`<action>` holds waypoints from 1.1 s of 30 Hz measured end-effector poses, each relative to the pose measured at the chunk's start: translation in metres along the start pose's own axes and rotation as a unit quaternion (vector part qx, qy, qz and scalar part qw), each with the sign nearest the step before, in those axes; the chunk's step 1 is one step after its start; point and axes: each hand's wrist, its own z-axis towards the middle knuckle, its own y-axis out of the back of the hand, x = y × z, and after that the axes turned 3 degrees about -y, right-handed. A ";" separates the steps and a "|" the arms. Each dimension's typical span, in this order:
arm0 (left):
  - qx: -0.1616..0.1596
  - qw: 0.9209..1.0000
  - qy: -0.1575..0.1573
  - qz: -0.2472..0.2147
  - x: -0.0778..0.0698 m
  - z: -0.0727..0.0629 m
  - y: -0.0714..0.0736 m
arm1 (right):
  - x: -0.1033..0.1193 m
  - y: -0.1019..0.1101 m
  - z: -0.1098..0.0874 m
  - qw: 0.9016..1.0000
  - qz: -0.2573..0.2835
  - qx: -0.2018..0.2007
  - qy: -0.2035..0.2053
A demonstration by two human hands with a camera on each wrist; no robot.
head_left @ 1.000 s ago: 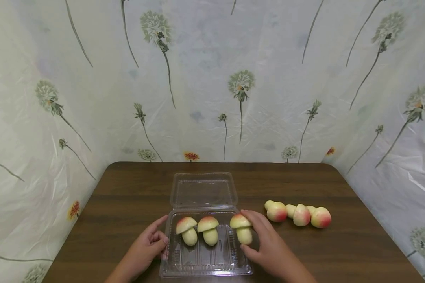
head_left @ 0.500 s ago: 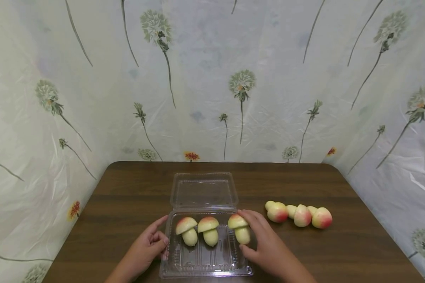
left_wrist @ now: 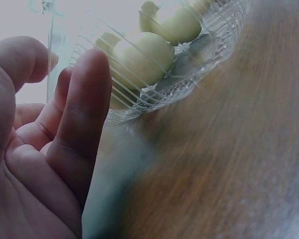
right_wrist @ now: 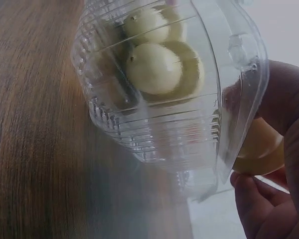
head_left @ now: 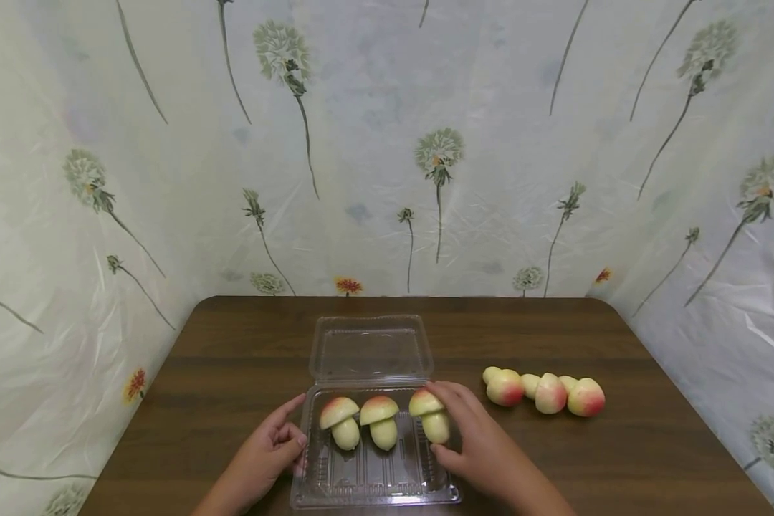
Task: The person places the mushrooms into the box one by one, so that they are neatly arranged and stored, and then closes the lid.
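My right hand (head_left: 474, 437) grips a mushroom (head_left: 431, 416) with a red-tinged cap and pale yellow stem. It is over the right side of an open clear plastic container (head_left: 361, 498). In the right wrist view, the held mushroom (right_wrist: 259, 149) shows partly behind the container's rim, between fingers and thumb. At the container's left edge is my left hand (head_left: 264, 451), thumb on the rim and other fingers against the side wall. Inside the container lie a left mushroom (head_left: 340, 423) and a middle mushroom (head_left: 379, 421), side by side, caps away from me.
The container's lid (head_left: 370, 347) lies folded back toward the far side. To the right, three more mushrooms (head_left: 548, 393) lie in a row on the dark wooden table (head_left: 245, 344). A flower-printed sheet (head_left: 374, 143) hangs around the table.
My right hand has moved slightly left with its mushroom, closer to the two in the container. The left hand and the other mushrooms have stayed where they were.
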 end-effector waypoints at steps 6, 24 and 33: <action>0.001 1.000 0.000 -0.003 0.000 0.000 -0.001 | 0.000 -0.002 0.001 1.000 0.001 0.007 -0.003; 0.009 1.000 0.000 -0.003 -0.001 -0.001 0.001 | 0.005 -0.006 0.010 1.000 -0.013 0.021 -0.005; 0.011 1.000 -0.004 -0.005 0.001 0.000 0.002 | 0.007 -0.006 0.015 0.999 -0.025 0.032 0.007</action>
